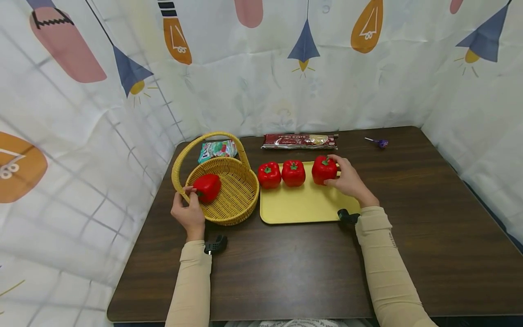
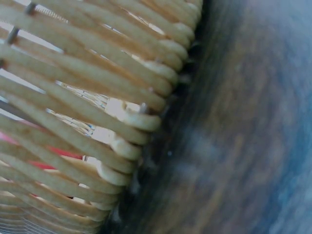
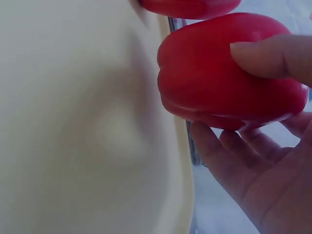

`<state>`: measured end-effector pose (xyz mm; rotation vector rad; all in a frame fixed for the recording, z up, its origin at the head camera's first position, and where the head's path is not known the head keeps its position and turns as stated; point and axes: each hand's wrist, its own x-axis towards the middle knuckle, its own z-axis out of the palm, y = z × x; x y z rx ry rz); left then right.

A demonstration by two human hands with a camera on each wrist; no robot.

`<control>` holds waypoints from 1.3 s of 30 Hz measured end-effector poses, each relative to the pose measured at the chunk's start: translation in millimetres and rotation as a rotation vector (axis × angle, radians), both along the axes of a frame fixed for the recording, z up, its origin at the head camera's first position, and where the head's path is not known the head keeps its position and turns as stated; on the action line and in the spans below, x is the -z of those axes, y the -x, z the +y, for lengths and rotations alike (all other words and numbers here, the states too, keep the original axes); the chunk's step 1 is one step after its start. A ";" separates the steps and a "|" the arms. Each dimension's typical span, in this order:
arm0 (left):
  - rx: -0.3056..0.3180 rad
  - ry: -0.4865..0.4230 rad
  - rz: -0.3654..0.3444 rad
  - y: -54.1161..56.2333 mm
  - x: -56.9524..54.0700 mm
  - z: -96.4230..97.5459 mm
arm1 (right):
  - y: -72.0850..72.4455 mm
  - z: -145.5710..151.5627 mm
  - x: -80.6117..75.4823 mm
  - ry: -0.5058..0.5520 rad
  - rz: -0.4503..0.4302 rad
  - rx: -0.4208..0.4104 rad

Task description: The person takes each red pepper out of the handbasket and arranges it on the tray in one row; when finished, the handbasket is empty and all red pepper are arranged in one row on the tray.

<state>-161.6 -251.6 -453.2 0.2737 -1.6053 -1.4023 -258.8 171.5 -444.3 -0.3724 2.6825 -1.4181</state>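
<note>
In the head view, my right hand (image 1: 347, 181) grips a red bell pepper (image 1: 324, 170) over the right part of a yellow tray (image 1: 302, 213). The right wrist view shows the thumb on one side of this bell pepper (image 3: 219, 73) and the fingers on the other, with a gap between it and the tray (image 3: 73, 122). Two more red bell peppers (image 1: 269, 175) sit side by side at the tray's back left. My left hand (image 1: 189, 213) holds the yellow wicker basket (image 1: 234, 195) at the left rim, by the handle's base. Inside the basket, another red bell pepper (image 1: 207, 187) lies on its side.
Behind the tray lies a long dark red packet (image 1: 300, 141). A green and red packet (image 1: 218, 150) is behind the basket, partly seen through its handle. Toward the back right is a purple lollipop (image 1: 382, 143). A printed curtain (image 1: 265, 100) hangs around the dark table (image 1: 278, 272).
</note>
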 end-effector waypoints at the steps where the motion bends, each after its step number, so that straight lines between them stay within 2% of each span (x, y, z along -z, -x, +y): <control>1: 0.001 -0.001 0.004 0.0 0.2 -0.2 | 0.7 -0.6 1.4 0.000 0.001 -0.007; 6: 0.007 0.012 0.026 0.4 1.9 -1.5 | 4.0 -3.7 8.1 -0.010 0.027 -0.045; 15: 0.013 0.010 0.034 1.1 1.8 -1.3 | 4.3 -12.5 10.5 0.011 0.067 -0.036; 39: 0.013 0.011 0.027 0.6 1.6 -1.3 | 2.8 -15.1 7.7 -0.012 0.037 -0.083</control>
